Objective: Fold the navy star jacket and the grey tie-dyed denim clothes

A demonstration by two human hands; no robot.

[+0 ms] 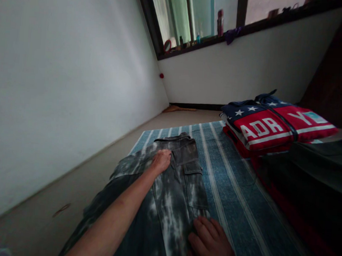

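Note:
Dark grey tie-dye trousers (169, 197) with a flap pocket lie spread on a blue striped mat (228, 178). Near the waistband, my left hand (162, 159) has its fingers closed on the trousers' cloth. My right hand (210, 240) rests at the right edge of a leg, lower in view, its fingers bent and pressed together on the fabric. Part of the trousers lies under my left forearm.
Folded red and navy clothing with white stars (269, 124) sits on the mat's right side, with dark garments (316, 171) nearer me. A white wall (61, 67) rises at left. Small items stand on the windowsill (205, 41).

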